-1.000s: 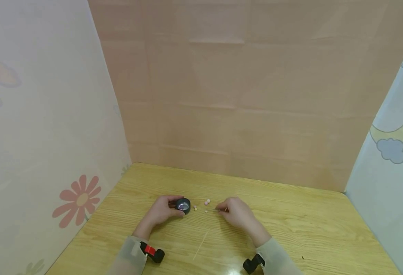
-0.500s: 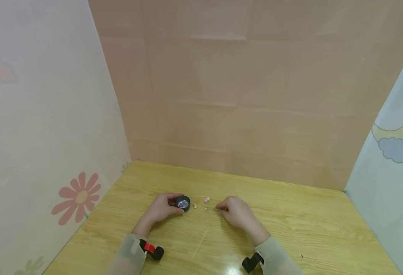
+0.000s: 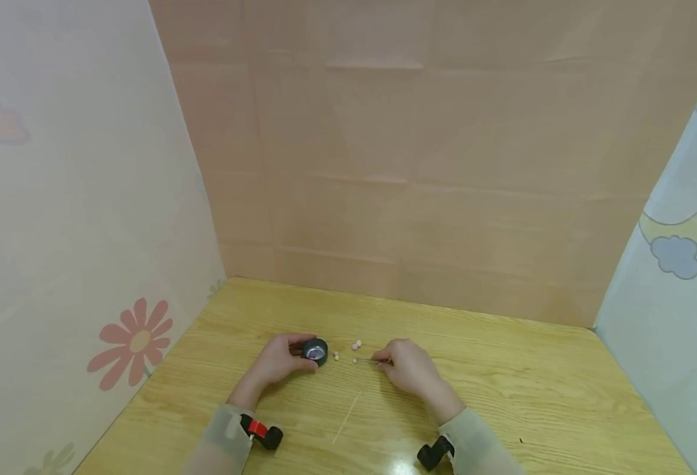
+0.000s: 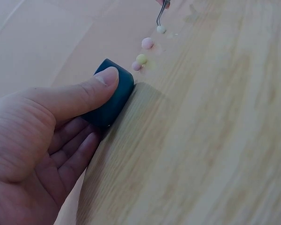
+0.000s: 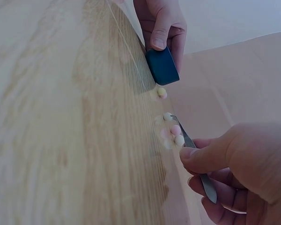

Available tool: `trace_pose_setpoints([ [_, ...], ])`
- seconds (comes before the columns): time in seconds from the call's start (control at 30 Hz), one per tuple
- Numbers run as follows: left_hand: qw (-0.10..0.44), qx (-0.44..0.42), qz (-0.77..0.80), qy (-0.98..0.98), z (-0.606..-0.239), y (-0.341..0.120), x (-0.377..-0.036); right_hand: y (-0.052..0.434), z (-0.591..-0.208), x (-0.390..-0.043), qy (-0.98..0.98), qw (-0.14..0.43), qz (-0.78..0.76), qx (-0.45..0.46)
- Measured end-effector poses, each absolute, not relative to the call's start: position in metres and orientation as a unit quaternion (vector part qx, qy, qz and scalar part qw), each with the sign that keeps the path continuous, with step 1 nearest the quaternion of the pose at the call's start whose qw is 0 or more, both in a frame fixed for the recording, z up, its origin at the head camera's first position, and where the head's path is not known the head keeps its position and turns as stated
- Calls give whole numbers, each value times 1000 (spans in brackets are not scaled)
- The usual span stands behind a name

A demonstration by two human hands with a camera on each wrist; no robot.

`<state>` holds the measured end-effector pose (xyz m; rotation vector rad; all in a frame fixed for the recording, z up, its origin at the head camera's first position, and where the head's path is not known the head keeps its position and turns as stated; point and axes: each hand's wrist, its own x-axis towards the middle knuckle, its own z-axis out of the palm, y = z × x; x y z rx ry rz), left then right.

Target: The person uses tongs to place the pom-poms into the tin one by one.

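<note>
My left hand (image 3: 277, 361) grips a small dark round container (image 3: 315, 350), thumb (image 4: 84, 96) curled over its near side and the other fingers wrapped behind it, so the little pot is pinched between them and rests on the wooden tabletop (image 3: 503, 389). It stands a little left of the tabletop's middle, nearer the front edge than the back edge. In the head view its open top shows something pale and purplish inside, too small to make out.

My right hand (image 3: 410, 369) pinches a pair of thin metal tweezers (image 5: 196, 159), thumb pressed on top and fingers curled beneath the shaft. The tips point left toward the container and sit at a small pale bead (image 5: 167, 116) lying on the wood; I cannot tell whether the tips are clamped on it or just touching it.

More beads lie between my two hands. Two of them, one yellowish (image 4: 141, 58) and one pink (image 4: 136, 66), rest just beside the container, on its right. Another pink bead (image 4: 147, 43) lies a bit farther toward the back edge, near the tweezer tips.

A thin pale stick (image 3: 346, 420) lies on the tabletop closer to the front edge, between my forearms, well apart from the beads. Both my wrists carry black camera mounts over light sleeves.
</note>
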<state>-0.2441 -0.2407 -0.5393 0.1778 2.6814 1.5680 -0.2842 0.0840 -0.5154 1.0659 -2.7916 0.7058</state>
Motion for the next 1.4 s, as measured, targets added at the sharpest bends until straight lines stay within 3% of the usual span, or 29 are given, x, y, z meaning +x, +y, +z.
trace_pose_setpoints([
  [1.4,22,54,511,857,-535,-240,-242,84,-510,-283,-912,28,275,304],
])
